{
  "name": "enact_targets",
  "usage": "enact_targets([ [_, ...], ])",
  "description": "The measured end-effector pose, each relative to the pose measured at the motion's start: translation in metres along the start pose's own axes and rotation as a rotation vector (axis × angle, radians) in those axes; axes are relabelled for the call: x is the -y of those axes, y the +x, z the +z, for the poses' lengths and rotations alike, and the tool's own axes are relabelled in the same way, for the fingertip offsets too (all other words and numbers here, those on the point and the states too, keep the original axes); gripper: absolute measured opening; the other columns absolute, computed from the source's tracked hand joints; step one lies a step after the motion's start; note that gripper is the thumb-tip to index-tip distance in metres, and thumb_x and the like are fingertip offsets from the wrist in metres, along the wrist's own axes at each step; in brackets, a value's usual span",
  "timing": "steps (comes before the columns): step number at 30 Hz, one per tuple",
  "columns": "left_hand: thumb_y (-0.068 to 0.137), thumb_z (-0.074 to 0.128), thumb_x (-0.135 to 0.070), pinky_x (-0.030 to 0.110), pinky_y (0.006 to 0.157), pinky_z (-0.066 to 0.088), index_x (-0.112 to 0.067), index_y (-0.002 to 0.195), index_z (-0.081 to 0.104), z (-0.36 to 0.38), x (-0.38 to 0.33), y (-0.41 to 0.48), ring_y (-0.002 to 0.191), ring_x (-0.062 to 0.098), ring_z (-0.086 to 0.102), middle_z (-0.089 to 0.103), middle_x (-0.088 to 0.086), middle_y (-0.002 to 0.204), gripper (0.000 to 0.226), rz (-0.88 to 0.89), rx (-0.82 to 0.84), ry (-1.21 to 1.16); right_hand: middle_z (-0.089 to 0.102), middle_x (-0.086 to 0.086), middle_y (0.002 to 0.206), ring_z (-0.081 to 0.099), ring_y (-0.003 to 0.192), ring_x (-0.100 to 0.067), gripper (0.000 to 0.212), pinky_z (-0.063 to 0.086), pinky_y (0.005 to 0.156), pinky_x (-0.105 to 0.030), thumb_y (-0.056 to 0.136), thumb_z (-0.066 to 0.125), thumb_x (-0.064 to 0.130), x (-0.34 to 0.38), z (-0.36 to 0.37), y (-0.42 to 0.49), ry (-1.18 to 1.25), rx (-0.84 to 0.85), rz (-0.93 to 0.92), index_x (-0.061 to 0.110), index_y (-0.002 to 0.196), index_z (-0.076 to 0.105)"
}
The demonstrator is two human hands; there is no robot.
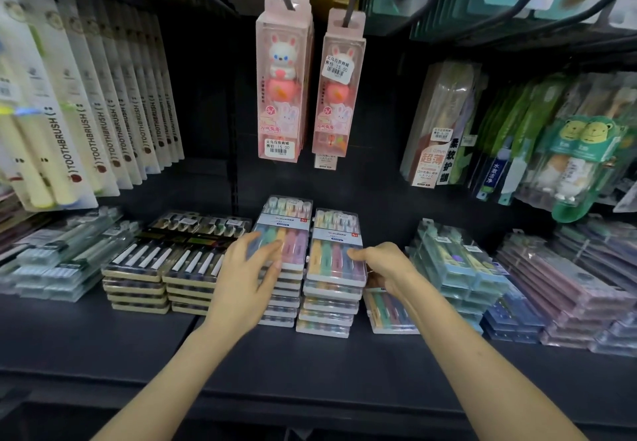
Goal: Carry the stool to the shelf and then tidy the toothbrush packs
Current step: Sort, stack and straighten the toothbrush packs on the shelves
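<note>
Both bare hands reach fwd over the dark shelf [310,364] to two side-by-side stacks of pastel 5-brush toothbrush packs.

Left hand [246,280]: fingers spread wide, palm down, laid over the near-left part of the top pack on the left stack [281,270]. Fingertips touch the clear lid; nothing gripped, hand is open.

Right hand [384,268]: fingers curled, thumb on the front-right edge of the top pack on the right stack [332,282], other fingers tucked down by that stack's right side. Looks like a loose pinch on the pack edge, but whether it's actually clamped can't be told from this angle.

The 2 stacks stand touching or nearly so, centre of shelf, each several packs high. Just right of them, a lone similar pack [391,313] lies flat and lower, partly under the right wrist.

Left of the stacks: black-and-gold boxed packs [165,261], 2 stacks. Far left: clear packs [58,261], a bit skewed. Right: blue-green packs [455,264], then purple-pink packs [565,289].

Above, on hooks: two pink rabbit kids' packs [282,71] w/ price stickers, white "TOOTHBRUSH" cards [103,113] at left, green bear packs [582,158] at right.

Stool not in view.
</note>
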State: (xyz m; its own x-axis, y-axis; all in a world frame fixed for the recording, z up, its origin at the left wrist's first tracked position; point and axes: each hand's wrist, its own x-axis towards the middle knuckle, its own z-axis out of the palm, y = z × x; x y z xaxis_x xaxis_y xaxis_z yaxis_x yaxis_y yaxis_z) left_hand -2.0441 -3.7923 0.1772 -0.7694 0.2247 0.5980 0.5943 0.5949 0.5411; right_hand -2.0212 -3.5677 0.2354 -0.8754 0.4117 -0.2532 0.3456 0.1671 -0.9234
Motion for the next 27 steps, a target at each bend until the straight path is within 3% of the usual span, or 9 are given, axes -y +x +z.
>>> enact_targets([
  [4, 0.095, 0.051, -0.029, 0.041, 0.094, 0.05, -0.018, 0.127, 0.059, 0.0, -0.001, 0.0, 0.128, 0.022, 0.038, 0.038, 0.008, 0.142, 0.035, 0.001, 0.001, 0.018, 0.068, -0.011, 0.095, 0.061, 0.072, -0.017, 0.015, 0.046, 0.054, -0.026, 0.085, 0.072, 0.015, 0.002, -0.001, 0.002, 0.031, -0.008, -0.009, 0.005, 0.082, 0.061],
  [8, 0.094, 0.047, -0.045, 0.043, 0.095, 0.048, -0.017, 0.126, 0.059, -0.002, -0.004, -0.001, 0.127, 0.027, 0.04, 0.041, 0.01, 0.139, 0.044, -0.003, 0.022, 0.078, 0.069, -0.011, 0.101, 0.065, 0.093, -0.024, 0.031, 0.052, 0.082, -0.036, 0.081, 0.075, 0.024, -0.005, -0.001, -0.001, 0.044, -0.013, -0.02, -0.001, 0.098, 0.065],
  [10, 0.085, 0.046, -0.054, 0.051, 0.1, 0.041, -0.015, 0.123, 0.059, -0.002, -0.005, 0.001, 0.126, 0.033, 0.04, 0.047, 0.015, 0.133, 0.056, 0.117, -0.021, 0.268, 0.069, -0.01, 0.106, 0.065, 0.092, -0.023, 0.033, 0.051, 0.077, -0.033, 0.084, 0.073, 0.025, -0.009, -0.001, -0.006, 0.046, 0.005, -0.04, -0.001, 0.104, 0.066],
  [13, 0.07, 0.069, -0.06, 0.06, 0.109, 0.022, -0.016, 0.125, 0.058, 0.0, -0.014, 0.009, 0.128, 0.037, 0.04, 0.053, 0.014, 0.128, 0.071, 0.363, 0.021, 0.533, 0.069, -0.006, 0.102, 0.064, 0.09, -0.017, 0.026, 0.052, 0.075, -0.03, 0.09, 0.065, 0.019, -0.016, 0.0, -0.013, 0.07, 0.032, -0.084, 0.003, 0.111, 0.066],
  [15, 0.06, 0.077, -0.059, 0.063, 0.108, 0.015, -0.02, 0.123, 0.061, 0.007, -0.024, 0.015, 0.125, 0.036, 0.046, 0.058, 0.011, 0.125, 0.076, 0.51, 0.071, 0.615, 0.065, -0.001, 0.101, 0.06, 0.096, -0.015, 0.028, 0.051, 0.079, -0.029, 0.091, 0.063, 0.018, -0.02, -0.001, -0.018, 0.067, 0.007, -0.123, 0.006, 0.117, 0.064],
  [17, 0.054, 0.081, -0.056, 0.066, 0.105, 0.013, -0.022, 0.115, 0.065, 0.016, -0.033, 0.023, 0.118, 0.036, 0.054, 0.063, 0.009, 0.118, 0.072, 0.597, 0.106, 0.652, 0.064, 0.003, 0.097, 0.057, 0.086, -0.01, 0.028, 0.048, 0.069, -0.02, 0.091, 0.063, 0.018, -0.024, -0.001, -0.016, 0.082, 0.001, -0.147, 0.008, 0.117, 0.064],
  [20, 0.052, 0.085, -0.052, 0.069, 0.102, 0.013, -0.023, 0.105, 0.07, 0.023, -0.038, 0.031, 0.109, 0.034, 0.06, 0.067, 0.004, 0.105, 0.062, 0.582, 0.144, 0.675, 0.065, 0.005, 0.086, 0.056, 0.074, -0.005, 0.006, 0.052, 0.079, -0.029, 0.091, 0.063, 0.014, -0.025, -0.003, -0.016, 0.122, 0.027, -0.118, 0.015, 0.094, 0.068],
  [22, 0.052, 0.084, -0.053, 0.07, 0.103, 0.012, -0.025, 0.1, 0.072, 0.024, -0.039, 0.032, 0.105, 0.033, 0.062, 0.068, 0.001, 0.099, 0.058, 0.548, 0.158, 0.683, 0.068, 0.003, 0.087, 0.06, 0.076, -0.008, 0.007, 0.052, 0.083, -0.035, 0.09, 0.064, 0.014, -0.025, -0.004, -0.014, 0.154, 0.037, -0.107, 0.018, 0.086, 0.068],
  [27, 0.053, 0.083, -0.055, 0.067, 0.107, 0.005, -0.026, 0.097, 0.074, 0.025, -0.039, 0.033, 0.098, 0.03, 0.064, 0.07, -0.003, 0.091, 0.054, 0.489, 0.17, 0.679, 0.069, -0.003, 0.112, 0.063, 0.106, -0.021, 0.031, 0.053, 0.082, -0.035, 0.088, 0.066, 0.022, -0.027, -0.003, -0.011, 0.16, 0.053, -0.083, 0.011, 0.117, 0.066],
])
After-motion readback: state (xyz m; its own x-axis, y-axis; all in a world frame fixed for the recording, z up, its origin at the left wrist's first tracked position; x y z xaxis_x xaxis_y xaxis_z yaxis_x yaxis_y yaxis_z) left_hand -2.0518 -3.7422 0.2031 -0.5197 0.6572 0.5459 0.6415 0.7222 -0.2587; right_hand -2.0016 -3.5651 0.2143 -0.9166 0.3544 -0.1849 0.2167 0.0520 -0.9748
